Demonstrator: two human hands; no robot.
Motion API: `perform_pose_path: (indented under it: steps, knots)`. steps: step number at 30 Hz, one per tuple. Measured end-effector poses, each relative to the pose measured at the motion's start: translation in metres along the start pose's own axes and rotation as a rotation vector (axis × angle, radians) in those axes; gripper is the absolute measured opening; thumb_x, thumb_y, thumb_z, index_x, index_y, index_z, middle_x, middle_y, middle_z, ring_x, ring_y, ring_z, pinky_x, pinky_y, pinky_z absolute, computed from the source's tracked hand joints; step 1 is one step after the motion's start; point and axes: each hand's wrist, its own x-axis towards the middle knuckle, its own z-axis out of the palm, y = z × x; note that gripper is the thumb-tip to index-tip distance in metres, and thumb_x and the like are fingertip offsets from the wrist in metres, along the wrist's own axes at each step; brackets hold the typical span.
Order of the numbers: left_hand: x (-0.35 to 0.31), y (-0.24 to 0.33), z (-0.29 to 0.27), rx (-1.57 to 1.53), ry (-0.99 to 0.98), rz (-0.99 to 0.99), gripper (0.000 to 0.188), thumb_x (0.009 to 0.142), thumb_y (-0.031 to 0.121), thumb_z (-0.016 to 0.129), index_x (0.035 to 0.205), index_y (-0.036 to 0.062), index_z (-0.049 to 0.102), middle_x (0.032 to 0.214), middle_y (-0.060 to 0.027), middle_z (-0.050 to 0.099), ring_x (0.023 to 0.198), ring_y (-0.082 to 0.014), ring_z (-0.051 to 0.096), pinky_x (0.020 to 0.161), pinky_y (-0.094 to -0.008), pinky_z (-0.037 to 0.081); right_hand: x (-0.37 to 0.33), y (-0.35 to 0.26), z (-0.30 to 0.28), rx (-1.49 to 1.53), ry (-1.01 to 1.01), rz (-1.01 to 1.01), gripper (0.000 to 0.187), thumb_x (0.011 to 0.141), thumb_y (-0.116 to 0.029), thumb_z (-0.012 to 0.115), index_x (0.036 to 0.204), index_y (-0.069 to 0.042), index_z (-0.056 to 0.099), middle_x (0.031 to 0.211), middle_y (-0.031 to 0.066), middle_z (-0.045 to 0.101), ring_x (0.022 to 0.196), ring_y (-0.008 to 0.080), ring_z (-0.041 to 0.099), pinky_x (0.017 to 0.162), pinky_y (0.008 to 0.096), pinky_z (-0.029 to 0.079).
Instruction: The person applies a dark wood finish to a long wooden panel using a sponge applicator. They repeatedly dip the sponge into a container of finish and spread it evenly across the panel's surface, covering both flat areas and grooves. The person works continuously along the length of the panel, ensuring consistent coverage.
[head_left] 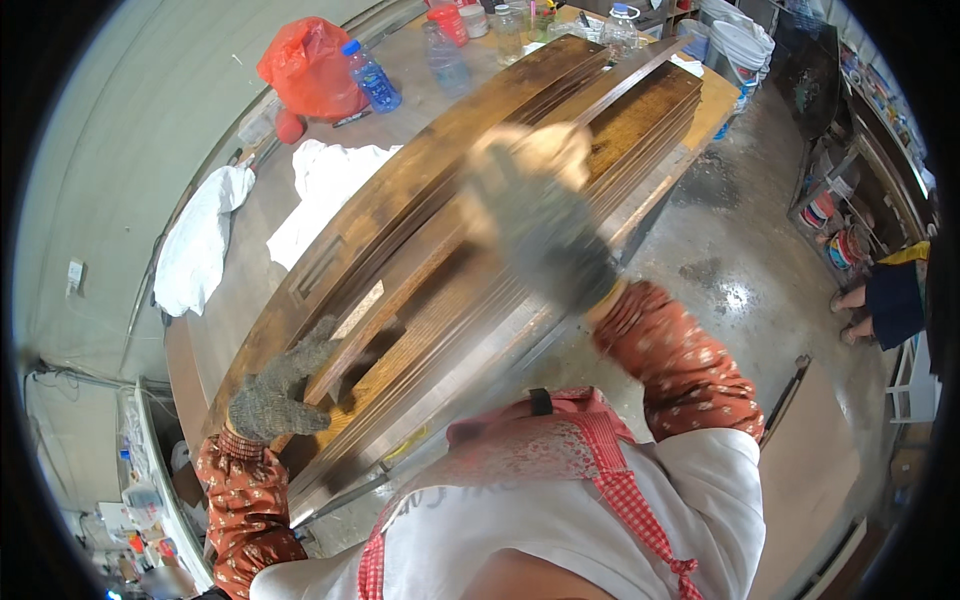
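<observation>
My left hand (278, 398), in a grey knit glove, grips the near end of a narrow brown wooden strip (418, 272). The strip is tilted up on edge among several long stained boards (640, 130). Smeared by motion, my right hand (550, 230) in a dark-palmed glove holds a crumpled tan cloth (560, 148) over the middle of the boards. Whether the cloth touches the wood I cannot tell. Left of the strip lies a curved wooden piece (400, 165) with a rectangular slot near its lower end.
White cloths (335, 185) lie on the table (235, 265) to the left. Farther back are a red plastic bag (312, 65), a blue-labelled bottle (372, 78) and several jars. White buckets (738, 50) stand past the far right corner. At the right edge another person's legs (855, 312) show.
</observation>
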Motion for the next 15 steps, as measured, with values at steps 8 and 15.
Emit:
perform_pose_path:
  steps: [8,15]
  knots:
    - [0.013,-0.013,0.039,0.636,0.343,0.244,0.108,0.061,0.037,0.087,0.151,0.0136,0.031,0.156,-0.0203,0.025,0.146,-0.0372,0.022,0.118,-0.0475,0.021,-0.017,0.199,0.011,0.144,-0.027,0.608,0.052,0.086,-0.018,0.055,0.137,-0.010,0.048,0.132,0.0198,0.053,0.117,0.0396,0.054,0.099,0.0454,0.044]
    - [-0.022,-0.036,0.033,0.542,0.468,0.023,0.120,0.054,0.065,0.083,0.149,0.0106,0.033,0.150,-0.0224,0.034,0.143,-0.0386,0.028,0.118,-0.0492,0.017,0.041,0.144,-0.010,0.287,0.206,0.292,0.053,0.085,-0.016,0.067,0.136,-0.012,0.053,0.131,0.0133,0.059,0.120,0.0302,0.057,0.101,0.0373,0.045]
